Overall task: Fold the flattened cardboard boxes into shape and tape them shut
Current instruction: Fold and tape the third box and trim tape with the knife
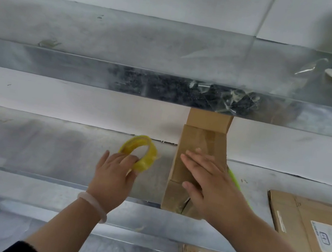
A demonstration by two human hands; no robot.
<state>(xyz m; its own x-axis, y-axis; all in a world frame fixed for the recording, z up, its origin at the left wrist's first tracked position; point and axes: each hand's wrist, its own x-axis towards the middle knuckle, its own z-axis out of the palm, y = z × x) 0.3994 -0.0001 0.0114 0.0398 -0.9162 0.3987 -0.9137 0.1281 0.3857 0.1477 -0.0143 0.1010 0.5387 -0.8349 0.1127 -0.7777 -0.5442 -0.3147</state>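
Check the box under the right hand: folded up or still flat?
Folded up. The box stands as a block with its near end face showing, and the right hand lies flat on top.

light: bright, even, diffuse | glare: dull sheen on the metal shelf (67,28) above the left hand (115,174) | shadows: faint, soft, just under the right hand (206,183) | blur: both hands and tape roll (141,153) slightly smeared | edges: wide-angle bowing, corners soft

brown box (201,141) – folded, being pressed on top by the flat right hand (210,184), far flap raised | yellow tape roll (148,159) – being pinched at its rim by the left hand (114,174), beside box | flattened cardboard (298,225) – being borne flat by the bench (46,150), right of box
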